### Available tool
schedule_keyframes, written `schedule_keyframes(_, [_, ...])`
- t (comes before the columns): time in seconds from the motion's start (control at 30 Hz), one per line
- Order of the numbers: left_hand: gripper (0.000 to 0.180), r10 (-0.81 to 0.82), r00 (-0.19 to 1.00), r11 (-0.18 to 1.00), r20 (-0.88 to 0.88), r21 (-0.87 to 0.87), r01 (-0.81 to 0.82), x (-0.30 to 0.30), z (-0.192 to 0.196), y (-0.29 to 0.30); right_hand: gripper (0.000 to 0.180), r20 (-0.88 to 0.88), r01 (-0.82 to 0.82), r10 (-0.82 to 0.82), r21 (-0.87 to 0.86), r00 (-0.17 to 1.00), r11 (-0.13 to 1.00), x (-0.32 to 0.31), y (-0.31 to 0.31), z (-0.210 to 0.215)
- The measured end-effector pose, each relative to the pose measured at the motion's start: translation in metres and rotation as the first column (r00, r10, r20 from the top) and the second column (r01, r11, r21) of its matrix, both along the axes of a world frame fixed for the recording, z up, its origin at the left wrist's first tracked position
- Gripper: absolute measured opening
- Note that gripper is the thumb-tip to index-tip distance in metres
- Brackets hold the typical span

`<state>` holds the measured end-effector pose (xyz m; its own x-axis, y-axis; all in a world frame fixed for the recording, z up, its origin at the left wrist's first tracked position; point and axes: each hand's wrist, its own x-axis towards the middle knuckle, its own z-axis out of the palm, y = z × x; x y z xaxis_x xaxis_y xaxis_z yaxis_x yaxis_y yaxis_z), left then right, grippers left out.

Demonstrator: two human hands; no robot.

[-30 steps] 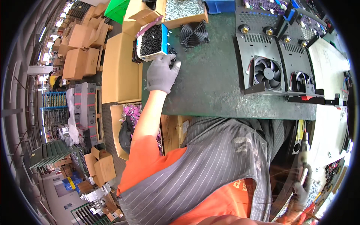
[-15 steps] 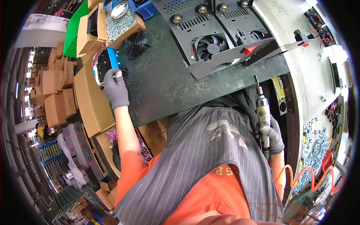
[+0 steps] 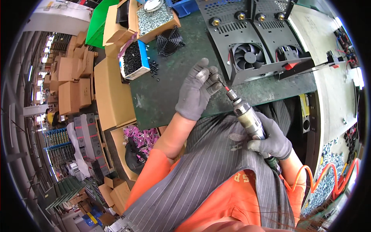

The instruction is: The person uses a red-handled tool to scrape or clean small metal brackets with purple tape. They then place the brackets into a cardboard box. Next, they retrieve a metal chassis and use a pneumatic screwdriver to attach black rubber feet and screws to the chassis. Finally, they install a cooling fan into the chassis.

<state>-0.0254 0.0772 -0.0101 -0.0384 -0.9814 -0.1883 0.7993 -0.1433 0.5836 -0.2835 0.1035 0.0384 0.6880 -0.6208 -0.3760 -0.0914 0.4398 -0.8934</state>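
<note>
My right hand point(image 3: 272, 139), in a grey glove, is wrapped round an air screwdriver point(image 3: 248, 117). The tool slants up and left, its thin bit pointing at my left hand point(image 3: 196, 87). That hand is gloved too; its thumb and fingers are drawn together right at the bit's tip. Whatever small piece they pinch is too small to make out. Beyond my left hand, to the left, a blue and white box point(image 3: 139, 72) holds many small black screws point(image 3: 132, 58). Grey metal panels with a black fan point(image 3: 248, 56) rest on the bench at the far right.
Loose black screws point(image 3: 154, 69) and a round black fan guard point(image 3: 169, 41) lie on the dark green bench point(image 3: 154, 101). Behind them stands a carton of silvery fasteners point(image 3: 155, 20). An orange coiled hose point(image 3: 328, 170) hangs at right. Pink parts point(image 3: 143, 138) fill a low carton at left.
My left hand has moved right from the screw box to the bit's tip. My right hand has swung the screwdriver leftward over the apron. The view has shifted left.
</note>
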Motion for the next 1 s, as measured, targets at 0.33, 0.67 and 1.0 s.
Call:
schedule_keyframes(0.33, [0.028, 0.039, 0.990, 0.999, -0.138, -0.004, -0.040, 0.005, -0.012, -0.002, 0.076, -0.016, -0.003, 0.002, -0.083, 1.000, 0.997, 0.012, -0.005, -0.014])
schedule_keyframes(0.67, [0.027, 0.028, 0.992, 0.999, -0.126, 0.033, -0.024, -0.003, -0.010, -0.001, 0.071, -0.049, -0.038, 0.036, -0.027, 0.998, 0.999, 0.019, -0.007, -0.015])
schedule_keyframes(1.0, [0.025, 0.116, 0.951, 0.993, 0.288, -0.023, -0.114, -0.006, -0.001, 0.001, 0.070, -0.250, -0.039, -0.102, -0.503, 0.963, 0.863, 0.033, -0.001, -0.017])
